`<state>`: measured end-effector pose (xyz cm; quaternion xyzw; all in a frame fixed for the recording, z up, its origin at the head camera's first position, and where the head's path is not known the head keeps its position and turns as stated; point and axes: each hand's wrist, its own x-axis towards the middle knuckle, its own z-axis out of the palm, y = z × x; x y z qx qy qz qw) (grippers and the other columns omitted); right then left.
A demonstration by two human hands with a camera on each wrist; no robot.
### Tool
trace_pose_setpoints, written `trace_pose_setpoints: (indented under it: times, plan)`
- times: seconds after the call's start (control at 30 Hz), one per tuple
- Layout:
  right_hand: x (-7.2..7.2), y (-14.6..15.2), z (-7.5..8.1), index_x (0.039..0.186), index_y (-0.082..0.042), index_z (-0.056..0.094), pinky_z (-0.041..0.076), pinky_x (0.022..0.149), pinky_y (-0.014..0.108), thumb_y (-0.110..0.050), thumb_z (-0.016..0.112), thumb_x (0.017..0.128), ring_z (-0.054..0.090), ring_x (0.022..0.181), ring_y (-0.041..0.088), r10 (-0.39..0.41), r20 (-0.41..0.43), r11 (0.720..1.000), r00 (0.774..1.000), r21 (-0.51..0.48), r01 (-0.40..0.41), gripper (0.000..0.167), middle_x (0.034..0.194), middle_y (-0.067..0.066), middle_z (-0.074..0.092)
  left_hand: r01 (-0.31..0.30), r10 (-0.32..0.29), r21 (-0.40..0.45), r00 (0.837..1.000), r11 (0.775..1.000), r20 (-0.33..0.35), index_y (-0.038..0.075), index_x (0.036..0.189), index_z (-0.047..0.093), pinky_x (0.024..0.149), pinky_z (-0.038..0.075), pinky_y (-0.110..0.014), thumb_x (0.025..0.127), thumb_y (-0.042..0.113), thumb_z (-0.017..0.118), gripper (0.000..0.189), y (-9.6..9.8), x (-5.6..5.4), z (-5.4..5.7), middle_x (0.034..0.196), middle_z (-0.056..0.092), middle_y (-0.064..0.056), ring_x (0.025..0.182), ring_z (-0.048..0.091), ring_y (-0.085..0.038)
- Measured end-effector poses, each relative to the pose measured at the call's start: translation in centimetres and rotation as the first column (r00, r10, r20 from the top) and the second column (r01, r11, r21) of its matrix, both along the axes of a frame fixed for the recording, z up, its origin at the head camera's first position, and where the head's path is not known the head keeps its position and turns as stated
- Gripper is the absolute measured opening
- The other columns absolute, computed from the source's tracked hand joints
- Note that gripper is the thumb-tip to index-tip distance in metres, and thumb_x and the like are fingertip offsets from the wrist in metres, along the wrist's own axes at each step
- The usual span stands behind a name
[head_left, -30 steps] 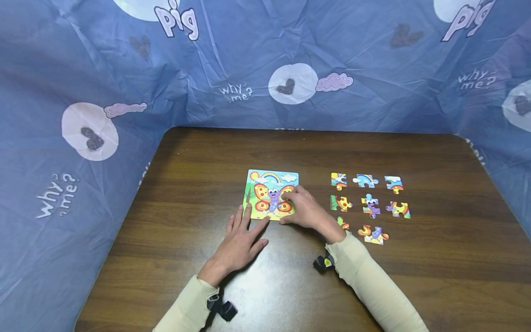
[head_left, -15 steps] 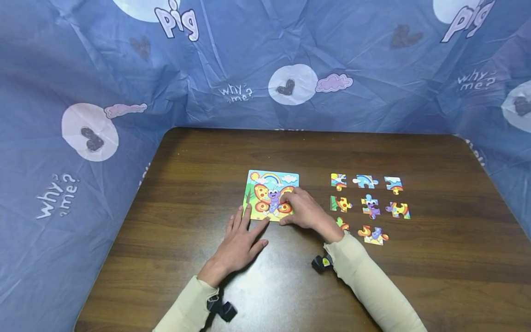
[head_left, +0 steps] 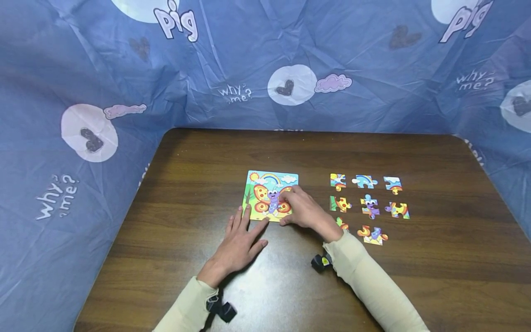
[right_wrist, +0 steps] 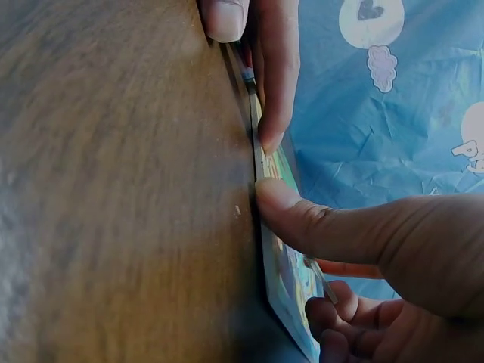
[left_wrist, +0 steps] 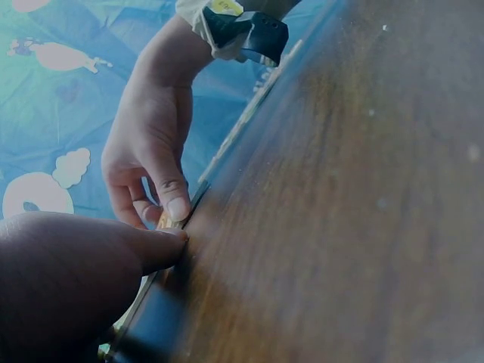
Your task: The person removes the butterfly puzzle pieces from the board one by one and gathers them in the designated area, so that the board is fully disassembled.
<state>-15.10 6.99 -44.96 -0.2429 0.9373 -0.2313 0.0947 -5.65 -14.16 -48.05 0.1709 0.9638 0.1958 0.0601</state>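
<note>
A square butterfly picture board [head_left: 265, 176] lies flat on the wooden table. My left hand [head_left: 235, 246] rests with fingers spread, fingertips on the board's near left part and edge. Over the board's lower right part, my right hand [head_left: 306, 211] pinches a puzzle piece [right_wrist: 327, 284]; mostly hidden by the fingers, it shows as a thin edge in the right wrist view. The right thumb [right_wrist: 321, 223] sits at the board's near edge. In the left wrist view, the right hand [left_wrist: 151, 144] comes down beside the left index finger [left_wrist: 162, 248].
Right of the board, several loose puzzle pieces lie in rows, among them a rainbow piece [head_left: 365, 181] and a purple face piece [head_left: 370, 206]. A bottom-row piece [head_left: 342, 223] is partly covered by the right wrist. A blue printed cloth [head_left: 249, 55] hangs behind the table [head_left: 199, 166].
The right hand has shifted very slightly left over the board. The left hand and the loose pieces stay where they were.
</note>
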Motion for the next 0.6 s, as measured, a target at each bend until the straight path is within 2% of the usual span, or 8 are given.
trace_pose_setpoints:
  times: [0.2,0.37,0.6]
  plan:
    - [-0.1,0.2,0.2,0.115,-0.011,0.072,0.054,0.086,0.042,-0.026,0.092,0.069,0.059,0.097,0.023,0.034,-0.025,0.999,0.999,0.027,-0.034,0.052,0.109,0.011,0.062,0.003,-0.003,-0.004,1.000,1.000,0.000,0.025,0.152,0.043,0.123,0.014,-0.067,0.102,0.044,0.051,0.055,0.0,0.0,0.0,0.165,0.014,-0.030,0.154,0.008,-0.051]
    - [-0.1,0.7,0.8,0.116,-0.015,0.072,0.054,0.085,0.042,-0.029,0.090,0.072,0.060,0.097,0.021,0.026,-0.039,0.999,0.999,0.030,-0.024,0.050,0.110,0.008,0.062,0.006,-0.006,-0.001,1.000,1.000,-0.003,0.026,0.153,0.042,0.123,0.014,-0.067,0.102,0.044,0.051,0.055,0.1,0.0,-0.1,0.165,0.013,-0.030,0.154,0.008,-0.051]
    - [0.2,2.3,2.1,0.114,-0.017,0.072,0.052,0.078,0.039,-0.027,0.090,0.073,0.056,0.090,0.019,0.013,-0.052,1.000,0.999,0.015,-0.012,0.046,0.104,0.005,0.059,0.005,-0.005,0.001,1.000,1.000,0.005,0.027,0.154,0.041,0.123,0.012,-0.067,0.102,0.044,0.051,0.056,0.0,0.0,-0.1,0.165,0.011,-0.030,0.154,0.007,-0.050]
